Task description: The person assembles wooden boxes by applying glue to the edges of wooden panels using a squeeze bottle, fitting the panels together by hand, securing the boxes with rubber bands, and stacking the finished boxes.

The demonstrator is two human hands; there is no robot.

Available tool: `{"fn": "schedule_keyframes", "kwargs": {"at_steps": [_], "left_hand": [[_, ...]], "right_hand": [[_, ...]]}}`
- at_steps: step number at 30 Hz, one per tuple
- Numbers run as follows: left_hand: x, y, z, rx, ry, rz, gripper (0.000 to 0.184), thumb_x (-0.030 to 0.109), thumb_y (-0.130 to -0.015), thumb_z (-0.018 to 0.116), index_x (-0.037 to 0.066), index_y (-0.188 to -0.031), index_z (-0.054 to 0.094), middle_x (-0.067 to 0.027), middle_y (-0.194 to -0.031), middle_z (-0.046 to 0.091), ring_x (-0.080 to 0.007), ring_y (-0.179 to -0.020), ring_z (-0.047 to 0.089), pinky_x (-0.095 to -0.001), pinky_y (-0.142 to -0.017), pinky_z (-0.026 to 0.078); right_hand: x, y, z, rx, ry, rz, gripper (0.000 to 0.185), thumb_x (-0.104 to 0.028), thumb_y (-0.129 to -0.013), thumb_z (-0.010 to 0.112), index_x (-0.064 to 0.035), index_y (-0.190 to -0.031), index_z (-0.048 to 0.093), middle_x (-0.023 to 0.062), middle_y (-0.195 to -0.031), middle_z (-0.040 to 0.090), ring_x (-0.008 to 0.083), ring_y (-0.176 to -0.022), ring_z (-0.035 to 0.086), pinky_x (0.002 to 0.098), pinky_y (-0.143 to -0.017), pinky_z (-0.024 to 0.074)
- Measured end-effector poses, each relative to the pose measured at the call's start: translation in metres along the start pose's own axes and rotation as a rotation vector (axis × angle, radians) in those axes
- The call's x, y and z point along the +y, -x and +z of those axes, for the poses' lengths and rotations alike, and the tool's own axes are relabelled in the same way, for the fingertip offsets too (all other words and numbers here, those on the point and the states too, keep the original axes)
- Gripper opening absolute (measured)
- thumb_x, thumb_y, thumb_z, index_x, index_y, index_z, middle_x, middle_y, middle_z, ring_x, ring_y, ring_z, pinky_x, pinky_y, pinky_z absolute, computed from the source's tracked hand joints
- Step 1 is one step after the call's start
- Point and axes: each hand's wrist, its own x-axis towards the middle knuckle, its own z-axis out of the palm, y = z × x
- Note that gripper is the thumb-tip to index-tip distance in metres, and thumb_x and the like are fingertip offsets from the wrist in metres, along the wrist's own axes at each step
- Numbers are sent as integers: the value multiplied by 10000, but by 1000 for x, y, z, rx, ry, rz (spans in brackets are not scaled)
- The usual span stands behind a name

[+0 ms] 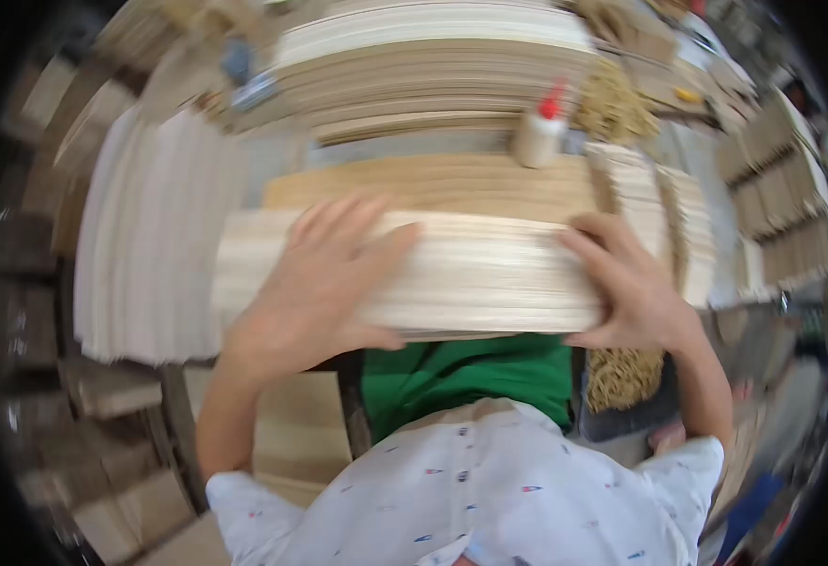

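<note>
A thick stack of thin pale wood strips (489, 274) lies crosswise in front of me, its layered long edge facing up. My left hand (324, 274) grips its left part, fingers over the top and thumb along the near edge. Around the right end my right hand (636, 283) is wrapped, thumb at the near corner. Both hands are a little blurred. Behind the stack is a flat wooden board (414, 179). A white bottle with a red nozzle (538, 141) stands at that board's far right.
Pale thin sheets (159, 236) stand packed at the left. A long layered wood stack (433, 75) lies at the back. Bundled wood pieces (782, 198) are at the right. Tan curly strands (612, 104) lie heaped there, with more in a dark tray (612, 429).
</note>
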Motion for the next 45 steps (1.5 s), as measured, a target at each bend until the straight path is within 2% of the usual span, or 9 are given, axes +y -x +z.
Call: {"fn": "schedule_keyframes", "kwargs": {"at_steps": [1,3,4,7,8,12,27,36,45], "left_hand": [[-1,-5,2,-65,76,-32,916,299,-554,849,117,-1361,455,-188,-1400,362,-397,-1275,329,-475,-1087,265],[1,-8,10,-139,160,-16,897,279,-576,848,113,-1361,447,-187,-1374,370,-401,-1283,315,-473,-1094,257],[2,-7,14,-129,161,-99,921,255,-551,860,124,-1363,447,-184,-1367,367,-400,-1276,319,-472,-1087,266],[-1,-6,26,-100,184,-216,967,224,-504,880,142,-1365,449,-180,-1362,361,-396,-1265,325,-471,-1075,281],[-2,-6,31,-66,196,-277,988,216,-482,889,148,-1365,450,-179,-1363,357,-395,-1260,327,-472,-1069,287],[-4,-15,47,-65,145,-246,1014,233,-452,899,147,-1359,454,-175,-1350,364,-391,-1252,331,-472,-1067,291],[3,-24,65,-33,127,-223,1026,199,-428,896,142,-1355,460,-168,-1367,354,-392,-1265,327,-479,-1066,308],[3,-24,67,-15,150,-241,1053,170,-395,893,131,-1355,465,-174,-1392,351,-393,-1270,335,-458,-1070,319],[-1,-22,70,-20,144,-192,1017,237,-460,885,135,-1370,443,-188,-1390,344,-400,-1289,304,-473,-1085,281]], "right_hand": [[3,0,1,-15,-24,0,945,-194,-545,843,-64,-1373,407,209,-1260,445,376,-1186,436,441,-993,384],[15,5,10,2,-13,-67,1014,-409,-557,844,-37,-1385,392,207,-1287,429,381,-1176,435,463,-1005,356],[18,8,3,-49,-35,-28,1050,-422,-570,831,-40,-1420,348,203,-1375,390,387,-1266,381,443,-1058,327],[39,33,-16,69,-16,139,1125,-430,-556,830,-51,-1462,281,186,-1487,293,363,-1372,283,426,-1113,279],[44,38,-20,43,-89,210,1165,-399,-563,836,-73,-1490,210,161,-1549,187,318,-1428,189,419,-1153,230],[69,47,0,-29,-266,306,1165,-251,-573,852,-106,-1501,164,149,-1559,154,305,-1433,171,407,-1170,210],[77,41,18,-78,-406,305,1136,-71,-565,823,-119,-1500,180,124,-1563,165,287,-1428,199,394,-1171,225],[76,39,20,-88,-359,320,1133,-235,-550,829,-129,-1494,211,111,-1565,161,302,-1422,210,418,-1164,236],[69,36,15,-109,-247,337,1086,-204,-563,838,-118,-1478,260,108,-1535,233,307,-1391,279,411,-1127,302]]}}
